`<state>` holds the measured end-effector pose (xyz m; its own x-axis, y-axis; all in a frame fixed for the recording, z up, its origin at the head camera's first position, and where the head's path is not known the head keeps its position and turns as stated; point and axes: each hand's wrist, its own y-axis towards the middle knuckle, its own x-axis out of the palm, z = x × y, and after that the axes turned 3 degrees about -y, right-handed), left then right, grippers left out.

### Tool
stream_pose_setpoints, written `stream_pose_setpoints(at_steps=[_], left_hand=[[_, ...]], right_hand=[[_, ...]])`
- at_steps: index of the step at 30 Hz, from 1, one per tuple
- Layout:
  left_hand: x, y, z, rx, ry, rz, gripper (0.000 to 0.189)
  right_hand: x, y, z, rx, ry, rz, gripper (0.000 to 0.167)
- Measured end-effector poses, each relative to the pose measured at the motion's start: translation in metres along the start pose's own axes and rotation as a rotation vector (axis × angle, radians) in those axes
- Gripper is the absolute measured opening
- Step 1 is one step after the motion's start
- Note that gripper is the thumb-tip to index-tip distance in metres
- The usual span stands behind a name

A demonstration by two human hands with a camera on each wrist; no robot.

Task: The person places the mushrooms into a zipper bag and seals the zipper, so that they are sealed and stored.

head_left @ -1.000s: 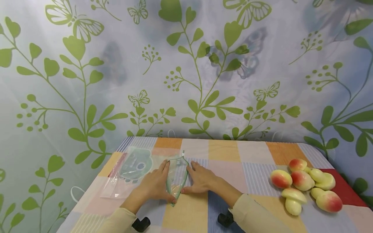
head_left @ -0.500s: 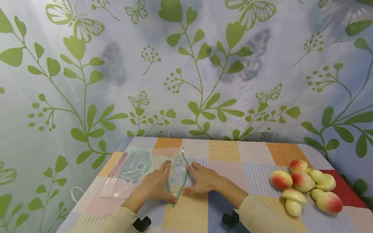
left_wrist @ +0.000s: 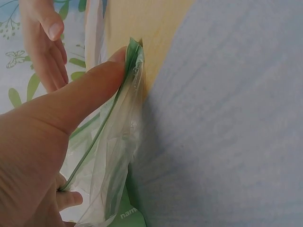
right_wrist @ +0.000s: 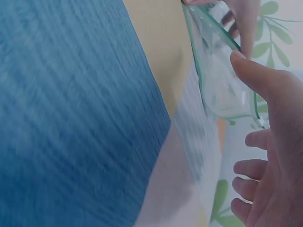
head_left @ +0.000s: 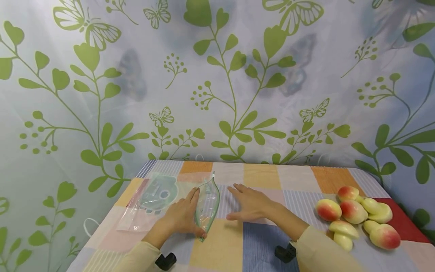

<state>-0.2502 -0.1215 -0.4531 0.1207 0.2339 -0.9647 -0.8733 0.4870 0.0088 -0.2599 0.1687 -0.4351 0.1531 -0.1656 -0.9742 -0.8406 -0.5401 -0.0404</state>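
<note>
A clear zip-lock bag (head_left: pixel 208 206) with a green-edged mouth lies on the patchwork cloth, its mouth gaping toward the right. My left hand (head_left: pixel 181 216) holds the near rim of that mouth, the thumb (left_wrist: pixel 92 92) at the green corner and other fingers farther along the edge. A pale green cartoon print (head_left: pixel 159 192) shows on the bag's left part. Right of the mouth, apart from it, my right hand (head_left: pixel 253 204) is held with fingers spread and nothing in it. In the right wrist view the bag's open mouth (right_wrist: pixel 220 80) appears beyond the right thumb.
Several yellow-and-red pieces are grouped at the table's right, among them a peach-like one (head_left: pixel 328 210) and a mushroom-shaped one (head_left: pixel 343 231). The patchwork tablecloth (head_left: pixel 259 175) runs back to a leaf-and-butterfly curtain (head_left: pixel 217 124). Black wrist devices (head_left: pixel 285 254) sit at both cuffs.
My right hand has drawn away from the bag's right rim and moved rightward. The left hand stays at its edge, and the bag's mouth remains spread.
</note>
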Motion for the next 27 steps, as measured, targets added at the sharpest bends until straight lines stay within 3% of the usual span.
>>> stream_pose_setpoints(at_steps=[14, 27], left_hand=[[-0.001, -0.006, -0.006, 0.023, -0.009, -0.021, 0.15], [-0.002, -0.013, -0.013, 0.038, -0.007, -0.032, 0.151]], right_hand=[[-0.028, -0.035, 0.011, -0.025, -0.001, 0.064, 0.099], [-0.038, -0.073, 0.026, 0.011, -0.048, 0.129, 0.098]])
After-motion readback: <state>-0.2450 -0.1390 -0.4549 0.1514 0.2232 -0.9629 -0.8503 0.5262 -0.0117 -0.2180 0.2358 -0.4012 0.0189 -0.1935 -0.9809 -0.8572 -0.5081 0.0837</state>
